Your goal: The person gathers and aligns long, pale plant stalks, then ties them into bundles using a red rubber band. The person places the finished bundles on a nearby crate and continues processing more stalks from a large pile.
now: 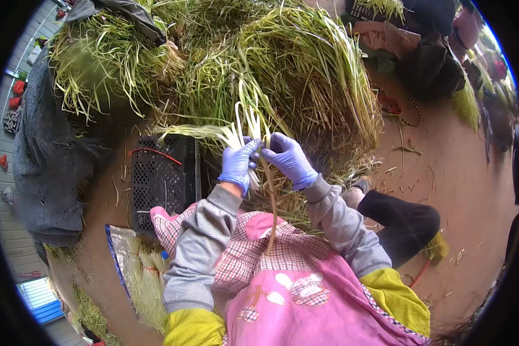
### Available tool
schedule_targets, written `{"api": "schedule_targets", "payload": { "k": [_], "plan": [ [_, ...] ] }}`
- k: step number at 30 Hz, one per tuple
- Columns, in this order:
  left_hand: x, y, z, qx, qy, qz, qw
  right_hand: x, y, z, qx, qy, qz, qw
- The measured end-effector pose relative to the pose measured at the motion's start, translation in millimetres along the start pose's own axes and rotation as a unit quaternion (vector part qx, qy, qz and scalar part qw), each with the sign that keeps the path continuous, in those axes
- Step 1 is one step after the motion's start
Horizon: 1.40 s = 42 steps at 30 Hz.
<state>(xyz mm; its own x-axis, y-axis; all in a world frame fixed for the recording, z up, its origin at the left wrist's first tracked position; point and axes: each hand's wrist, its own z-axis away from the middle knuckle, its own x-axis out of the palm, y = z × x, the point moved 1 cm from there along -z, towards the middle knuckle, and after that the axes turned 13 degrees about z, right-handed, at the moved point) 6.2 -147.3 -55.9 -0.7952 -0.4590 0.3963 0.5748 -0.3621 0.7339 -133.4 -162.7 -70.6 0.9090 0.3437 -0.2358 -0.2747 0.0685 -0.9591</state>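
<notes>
Both of my hands wear thin purple-blue gloves and meet in front of my chest. My left hand (238,165) is closed around a small bunch of long leafy stalks (232,135), whose pale stems stick out above and below the fist. Thumb and fingers of my right hand (288,160) pinch a stalk beside the bunch. From there a dry brownish strand (270,194) hangs down over my pink apron (285,298). Beyond the hands lies a large heap of green and yellowed stalks (311,56).
A black plastic crate (164,186) with a red tie stands left of my hands. Tied pale bundles (149,277) lie on a sheet below it. A grey cloth (47,160) is at the far left. A person's dark-clothed leg (398,220) extends at the right.
</notes>
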Motion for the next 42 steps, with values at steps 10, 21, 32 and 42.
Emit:
{"api": "schedule_targets", "payload": {
  "k": [10,21,32,42],
  "plan": [
    [-16.5,43.3,-16.7,0.192,0.024,0.054,0.980,-46.8,64.4,96.9,0.142,-0.129,0.316,0.929],
    [-30.1,14.8,-6.7,0.103,-0.029,0.008,0.994,-36.6,-5.5,10.7,0.014,0.213,-0.424,0.880],
    [-82.7,53.0,-4.7,0.073,-0.035,-0.320,0.944,-93.7,2.5,-41.5,0.042,0.128,-0.405,0.904],
    [-21.3,14.6,28.0,0.026,-0.206,-0.036,0.978,-3.3,-110.2,-68.5,-0.184,0.125,-0.185,0.957]
  ]
}}
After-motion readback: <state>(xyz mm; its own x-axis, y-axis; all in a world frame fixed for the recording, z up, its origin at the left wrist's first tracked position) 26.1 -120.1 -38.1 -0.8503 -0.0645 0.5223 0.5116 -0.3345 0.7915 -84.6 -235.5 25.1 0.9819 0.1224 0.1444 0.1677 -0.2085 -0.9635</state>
